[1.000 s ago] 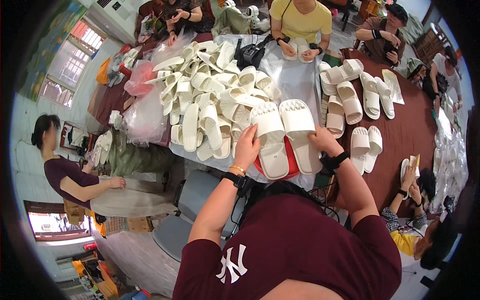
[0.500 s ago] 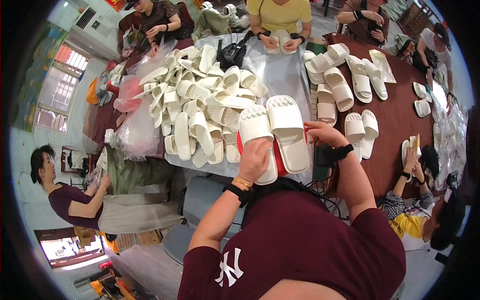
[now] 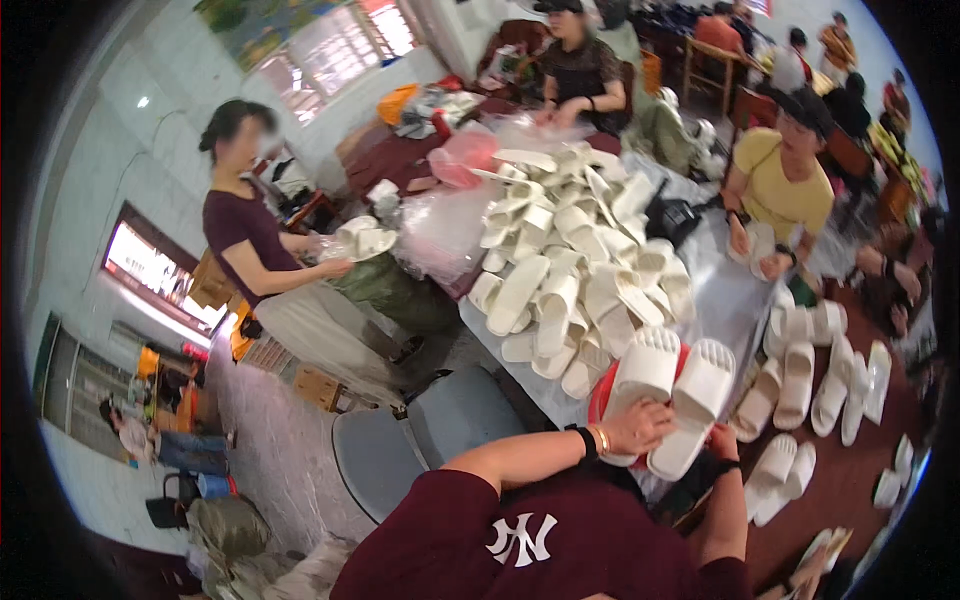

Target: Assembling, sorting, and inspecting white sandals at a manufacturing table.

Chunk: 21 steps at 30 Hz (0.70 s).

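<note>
A pair of white slide slippers (image 3: 697, 392) lies before me at the near edge of the work table, over a rounded red object (image 3: 599, 397) that shows around the left slipper. My left hand (image 3: 637, 427) rests on that slipper's sole with its fingers bent; whether they pinch it, I cannot tell. My right hand (image 3: 721, 440) is by the lower outer side of the other slipper, partly hidden, and I cannot tell whether it is spread or gripping.

Beyond, a heap of white slippers (image 3: 585, 225) covers much of the pale plastic sheet (image 3: 715, 275) over the table, with a black bag (image 3: 672, 215) beside it. To my right, more slippers stand in pairs on a dark red tabletop (image 3: 845, 470).

Across from me, a co-worker in yellow (image 3: 790, 190) holds slippers (a second pair of hands on the same kind of footwear). At left, a person in a maroon top (image 3: 240, 235) stands holding slippers and clear plastic, near a green sack (image 3: 405, 295). Grey chairs (image 3: 465, 410) sit beside me on the grey floor (image 3: 262, 430); a barred window (image 3: 325, 65) lights the far wall.
</note>
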Available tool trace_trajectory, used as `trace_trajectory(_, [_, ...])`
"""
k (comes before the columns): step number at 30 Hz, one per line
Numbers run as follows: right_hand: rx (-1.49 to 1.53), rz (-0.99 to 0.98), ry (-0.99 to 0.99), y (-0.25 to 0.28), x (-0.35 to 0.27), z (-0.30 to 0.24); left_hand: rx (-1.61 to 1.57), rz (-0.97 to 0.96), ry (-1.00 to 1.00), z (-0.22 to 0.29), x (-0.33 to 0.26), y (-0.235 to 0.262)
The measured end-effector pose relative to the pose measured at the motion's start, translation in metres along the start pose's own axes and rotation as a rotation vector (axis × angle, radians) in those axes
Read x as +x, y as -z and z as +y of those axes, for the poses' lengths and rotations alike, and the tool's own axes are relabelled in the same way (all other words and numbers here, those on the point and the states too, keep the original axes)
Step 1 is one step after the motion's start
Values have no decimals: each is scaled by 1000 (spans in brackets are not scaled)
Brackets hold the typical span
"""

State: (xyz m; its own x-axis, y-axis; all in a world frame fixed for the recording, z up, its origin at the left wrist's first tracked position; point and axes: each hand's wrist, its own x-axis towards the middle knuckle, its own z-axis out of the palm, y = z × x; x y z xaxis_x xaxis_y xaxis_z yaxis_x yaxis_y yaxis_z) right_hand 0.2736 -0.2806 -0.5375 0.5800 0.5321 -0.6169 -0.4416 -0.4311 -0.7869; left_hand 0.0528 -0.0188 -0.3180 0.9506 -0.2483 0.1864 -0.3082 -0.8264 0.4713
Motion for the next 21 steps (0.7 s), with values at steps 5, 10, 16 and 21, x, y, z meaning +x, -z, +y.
trace_trajectory(5, [118,131,-47,-4,41,-30,28,91,-47,3,1,-5])
trace_trajectory(10, [78,109,38,-20,62,-64,17,104,-8,-1,2,-2])
trace_trajectory(16, [-57,29,13,-27,69,-72,-38,104,1,-4,5,-1])
trace_trajectory(21, [-159,-32,-6,-36,76,-74,-38,56,11,-5,2,-1])
